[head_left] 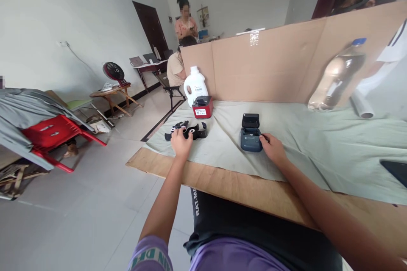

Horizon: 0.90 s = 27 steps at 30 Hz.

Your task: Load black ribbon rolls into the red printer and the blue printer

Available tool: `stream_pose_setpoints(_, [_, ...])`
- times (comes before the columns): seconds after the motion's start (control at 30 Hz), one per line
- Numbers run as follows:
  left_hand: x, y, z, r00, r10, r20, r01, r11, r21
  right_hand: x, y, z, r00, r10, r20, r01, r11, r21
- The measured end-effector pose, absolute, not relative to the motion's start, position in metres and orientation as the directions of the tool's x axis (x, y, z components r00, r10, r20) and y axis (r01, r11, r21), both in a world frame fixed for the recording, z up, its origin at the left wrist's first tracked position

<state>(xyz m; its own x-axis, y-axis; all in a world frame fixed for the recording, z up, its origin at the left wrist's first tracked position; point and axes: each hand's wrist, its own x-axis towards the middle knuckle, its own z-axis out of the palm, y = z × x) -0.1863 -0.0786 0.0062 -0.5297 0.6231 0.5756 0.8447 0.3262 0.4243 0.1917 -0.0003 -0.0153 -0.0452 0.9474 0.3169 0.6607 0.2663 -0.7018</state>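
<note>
My left hand [180,142] rests on a black strap-like item [190,130] at the left end of the cloth-covered table [318,144]; its fingers curl over the item. My right hand [272,147] touches the right side of a small dark blue device [251,137] with its black lid raised, fingers bent against its edge. A red box with a black top [202,107] and a white plastic jug [195,85] stand behind the black item.
A cardboard wall [270,65] runs along the table's back. A clear bottle [337,76] and a roll [362,106] lie at the right. A dark flat thing [396,170] lies at the right edge. Two people are by a desk beyond. Red stool [54,135] on the left.
</note>
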Motion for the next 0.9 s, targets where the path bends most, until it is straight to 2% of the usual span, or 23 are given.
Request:
stream_pose_setpoints(0.07, [-0.192, -0.079, 0.006, -0.595, 0.597, 0.537, 0.797, 0.357, 0.486, 0.192, 0.0, -0.016, -0.049, 0.946, 0.322, 0.662, 0.272, -0.698])
stream_pose_setpoints(0.23, [-0.206, -0.074, 0.0, -0.711, 0.663, 0.233, 0.591, 0.386, 0.708, 0.192, 0.0, -0.018, -0.043, 0.941, 0.335, 0.664, 0.278, -0.695])
stream_pose_setpoints(0.3, [-0.209, -0.072, -0.001, -0.727, 0.658, 0.197, 0.548, 0.384, 0.743, 0.192, 0.0, -0.018, -0.045, 0.944, 0.328, 0.658, 0.275, -0.701])
stream_pose_setpoints(0.37, [-0.209, -0.072, 0.001, -0.737, 0.634, 0.235, 0.55, 0.36, 0.753, 0.192, 0.001, -0.017, -0.042, 0.948, 0.315, 0.655, 0.265, -0.708])
stream_pose_setpoints(0.43, [-0.206, -0.075, 0.006, -0.749, 0.573, 0.333, 0.568, 0.295, 0.769, 0.192, 0.001, -0.017, -0.04, 0.951, 0.306, 0.654, 0.256, -0.711])
stream_pose_setpoints(0.5, [-0.199, -0.077, 0.012, -0.731, 0.505, 0.458, 0.595, 0.145, 0.79, 0.192, 0.001, -0.017, -0.041, 0.951, 0.306, 0.651, 0.257, -0.714])
stream_pose_setpoints(0.6, [-0.177, -0.072, 0.021, -0.639, 0.524, 0.564, 0.542, -0.214, 0.813, 0.192, 0.001, -0.017, -0.046, 0.948, 0.314, 0.641, 0.269, -0.719])
stream_pose_setpoints(0.67, [-0.156, -0.061, 0.027, -0.548, 0.633, 0.547, 0.368, -0.404, 0.837, 0.192, 0.001, -0.017, -0.048, 0.948, 0.316, 0.641, 0.271, -0.718])
stream_pose_setpoints(0.73, [-0.131, -0.045, 0.032, -0.417, 0.765, 0.491, 0.165, -0.467, 0.869, 0.192, 0.0, -0.016, -0.047, 0.949, 0.312, 0.648, 0.266, -0.714])
stream_pose_setpoints(0.8, [-0.105, -0.027, 0.036, -0.265, 0.853, 0.449, 0.044, -0.455, 0.89, 0.191, -0.001, -0.015, -0.046, 0.95, 0.308, 0.65, 0.262, -0.713])
stream_pose_setpoints(0.9, [-0.071, -0.002, 0.038, -0.03, 0.904, 0.426, 0.066, -0.423, 0.904, 0.191, -0.002, -0.015, -0.045, 0.952, 0.303, 0.645, 0.259, -0.719])
